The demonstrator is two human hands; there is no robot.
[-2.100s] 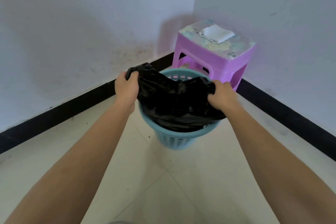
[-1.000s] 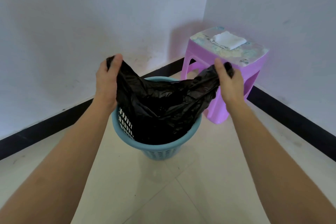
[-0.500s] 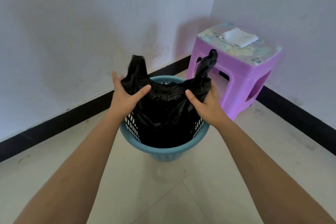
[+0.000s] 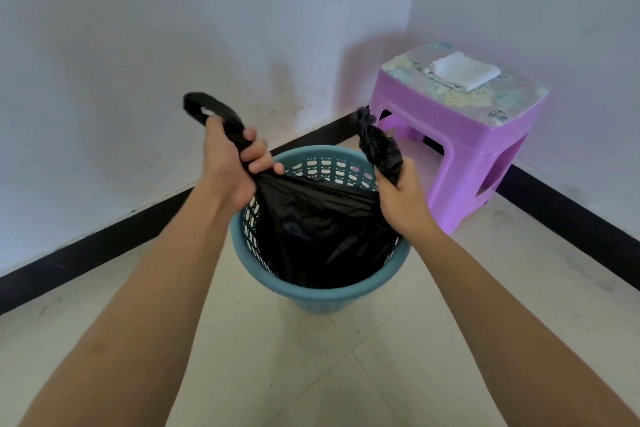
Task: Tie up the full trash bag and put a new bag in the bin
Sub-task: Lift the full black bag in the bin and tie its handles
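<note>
Mid-frame, the left hand (image 4: 230,168) fists one handle of the black trash bag (image 4: 322,232), the right hand (image 4: 403,201) clenches the other; the bag sits inside the blue bin (image 4: 311,292).

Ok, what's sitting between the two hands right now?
In the head view, only the black trash bag spans from left hand to right hand, its top edge stretched above the blue bin; nothing else.
</note>
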